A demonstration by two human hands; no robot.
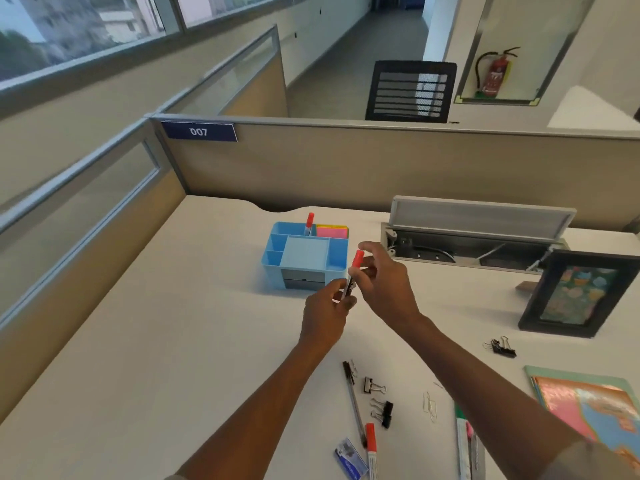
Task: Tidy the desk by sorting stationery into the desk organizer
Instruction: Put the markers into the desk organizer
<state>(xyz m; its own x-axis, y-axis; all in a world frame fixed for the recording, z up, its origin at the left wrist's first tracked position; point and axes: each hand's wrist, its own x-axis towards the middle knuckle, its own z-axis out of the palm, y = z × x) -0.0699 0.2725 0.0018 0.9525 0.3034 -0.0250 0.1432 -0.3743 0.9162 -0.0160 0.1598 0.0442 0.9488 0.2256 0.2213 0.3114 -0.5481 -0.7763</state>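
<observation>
A blue desk organizer (337,263) stands mid-desk with a red-capped marker (309,223) upright in a back compartment and pink sticky notes (331,231) in another. Just in front of its right corner, both hands hold a second red-capped marker (354,271) tilted upright. My left hand (325,317) grips its lower barrel. My right hand (384,282) pinches it near the cap. On the near desk lie a black pen (354,401), another red-capped marker (371,450), binder clips (381,407), paper clips (429,407) and a small blue box (350,460).
A black picture frame (578,294) leans at the right, with more binder clips (502,347) before it. An open cable tray (478,244) sits behind the right hand. Colourful booklets (588,403) and a ruler with pens (467,448) lie near the front right. Partition walls bound the desk.
</observation>
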